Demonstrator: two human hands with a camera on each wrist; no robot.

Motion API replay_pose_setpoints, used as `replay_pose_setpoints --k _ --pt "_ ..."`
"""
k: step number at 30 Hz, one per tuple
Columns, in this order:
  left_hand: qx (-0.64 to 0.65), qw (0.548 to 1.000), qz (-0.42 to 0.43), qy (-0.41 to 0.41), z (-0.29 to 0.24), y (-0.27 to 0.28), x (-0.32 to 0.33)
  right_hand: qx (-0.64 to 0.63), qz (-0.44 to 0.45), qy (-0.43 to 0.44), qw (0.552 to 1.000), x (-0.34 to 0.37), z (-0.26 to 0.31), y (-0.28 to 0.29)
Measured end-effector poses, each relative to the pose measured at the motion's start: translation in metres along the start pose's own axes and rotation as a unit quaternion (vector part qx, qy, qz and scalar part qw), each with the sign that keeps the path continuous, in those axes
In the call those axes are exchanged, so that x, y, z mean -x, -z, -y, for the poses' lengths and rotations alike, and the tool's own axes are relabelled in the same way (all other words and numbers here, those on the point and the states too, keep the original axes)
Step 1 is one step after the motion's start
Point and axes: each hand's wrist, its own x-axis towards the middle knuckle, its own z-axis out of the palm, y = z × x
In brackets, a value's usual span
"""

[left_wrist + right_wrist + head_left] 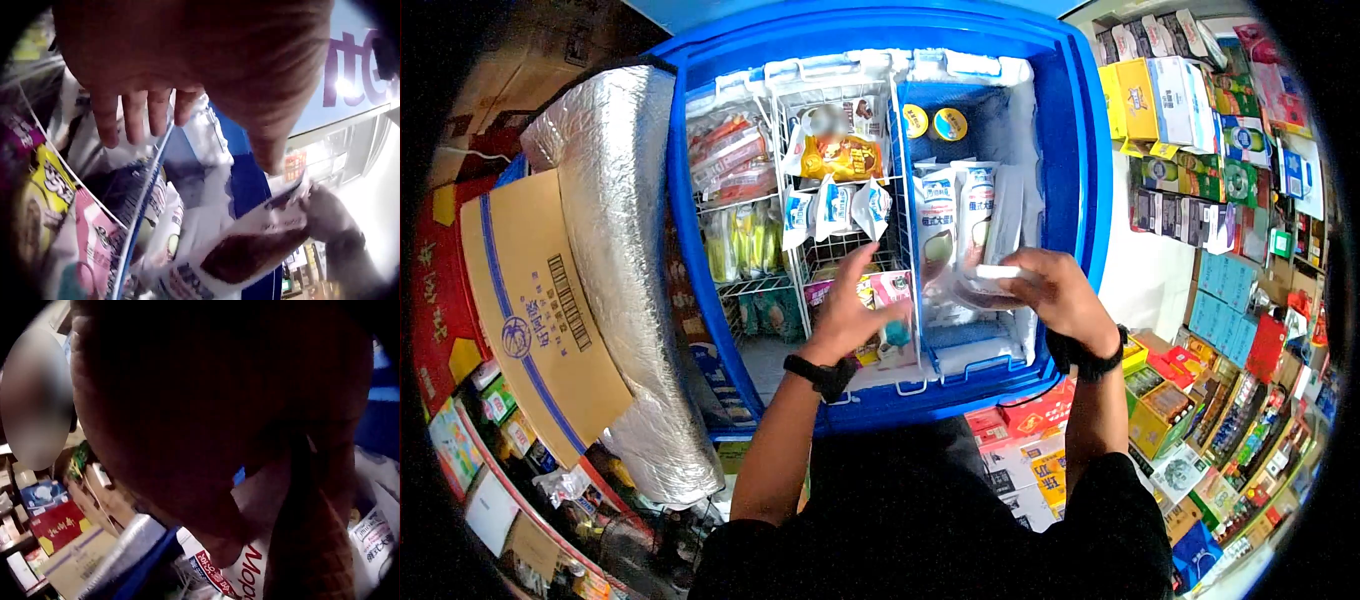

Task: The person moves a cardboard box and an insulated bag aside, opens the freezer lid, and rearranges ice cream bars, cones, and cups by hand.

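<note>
My right hand (1055, 295) pinches the end of a white ice cream packet (1000, 272) over the right part of a blue chest freezer (1090, 200). In the left wrist view that packet (250, 250) shows a brown picture and slants down from the right hand (334, 219). The right wrist view has the thumb against white wrapping (250, 565). My left hand (848, 315), fingers spread and holding nothing, hovers over the lower middle basket, above pink packets (892, 290). Similar white packets (937, 215) lie in the right compartment.
Wire baskets hold red-wrapped sticks (730, 155), green packets (745, 240) and a yellow-brown bag (840, 155). Two round yellow-lidded tubs (949, 123) sit at the back right. A silver foil cover (615, 200) and a cardboard box (540, 310) flank the freezer's left; stocked shelves stand right.
</note>
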Motion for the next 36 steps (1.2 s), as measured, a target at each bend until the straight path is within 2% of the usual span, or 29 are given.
replay_pose_setpoints --k 1,2,3,4,5,6,7,8,9,10,12,13,14,15,16,18,21,24,25,28,29,30,32,36 --pt "-0.002 0.999 0.035 -0.011 -0.014 -0.003 -0.002 -0.002 -0.010 0.007 1.000 0.007 0.015 0.006" --pt "0.004 0.999 0.024 -0.025 -0.019 -0.010 -0.004 -0.006 -0.020 0.013 1.000 0.014 0.026 0.007" --pt "0.009 0.999 0.012 -0.039 -0.023 -0.016 -0.004 -0.048 -0.025 -0.035 0.998 0.020 0.027 0.007" --pt "0.014 0.998 0.000 -0.053 -0.027 -0.020 -0.005 -0.109 -0.058 -0.043 0.991 0.026 0.024 0.007" --pt "0.023 0.998 -0.038 -0.040 -0.028 -0.023 -0.007 -0.169 -0.091 -0.050 0.980 0.030 0.015 0.005" --pt "0.013 0.993 -0.115 -0.040 -0.016 -0.031 -0.005 -0.230 -0.123 -0.056 0.964 0.033 0.005 0.002" --pt "0.193 0.974 -0.120 0.010 -0.007 -0.032 -0.004 -0.304 -0.138 -0.015 0.942 0.033 -0.007 -0.001" --pt "0.366 0.921 -0.120 0.058 0.003 -0.030 -0.002 -0.405 -0.165 -0.006 0.899 0.031 -0.013 -0.010" --pt "0.446 0.887 -0.084 0.085 0.008 -0.018 0.003 -0.462 -0.178 -0.007 0.869 0.027 -0.018 -0.021" --pt "0.535 0.832 -0.039 0.143 0.013 -0.007 0.010 -0.517 -0.191 -0.009 0.834 0.023 -0.023 -0.035" --pt "0.577 0.804 -0.024 0.138 0.016 0.013 0.031 -0.572 -0.188 -0.057 0.796 0.009 -0.044 -0.070" --pt "0.498 0.850 -0.079 0.152 0.013 0.024 0.042 -0.559 -0.186 -0.096 0.802 0.001 -0.041 -0.085" --pt "0.412 0.887 -0.132 0.162 0.006 0.037 0.049 -0.402 -0.159 -0.166 0.886 -0.005 -0.071 -0.105" --pt "0.353 0.903 -0.158 0.185 -0.004 0.051 0.056 -0.364 -0.189 -0.085 0.908 -0.015 -0.070 -0.128" --pt "0.322 0.908 -0.206 0.171 -0.006 0.059 0.063 -0.284 -0.179 -0.096 0.937 -0.020 -0.088 -0.144" --pt "0.194 0.933 -0.259 0.159 -0.009 0.077 0.071 -0.119 -0.221 -0.061 0.966 -0.036 -0.078 -0.152" --pt "0.047 0.941 -0.288 0.170 -0.038 0.084 0.065 0.020 -0.303 -0.047 0.952 -0.061 -0.103 -0.153" --pt "-0.040 0.952 -0.279 0.122 -0.045 0.075 0.056 0.065 -0.306 -0.071 0.947 -0.082 -0.118 -0.143" --pt "-0.106 0.943 -0.307 0.068 -0.053 0.072 0.056 0.072 -0.304 -0.067 0.947 -0.090 -0.124 -0.141" --pt "-0.214 0.946 -0.235 -0.067 -0.065 0.076 0.066 0.102 -0.275 -0.062 0.954 -0.115 -0.136 -0.135" --pt "-0.227 0.953 -0.183 -0.079 -0.060 0.078 0.069 0.110 -0.266 -0.045 0.957 -0.123 -0.137 -0.134" --pt "-0.237 0.961 -0.129 -0.056 -0.066 0.081 0.068 0.117 -0.260 -0.026 0.958 -0.133 -0.139 -0.133" --pt "-0.308 0.946 -0.073 -0.065 -0.046 0.081 0.065 0.120 -0.209 -0.075 0.968 -0.153 -0.145 -0.131" --pt "-0.310 0.947 -0.089 -0.010 -0.009 0.066 0.043 0.252 -0.146 -0.178 0.940 -0.172 -0.137 -0.131"
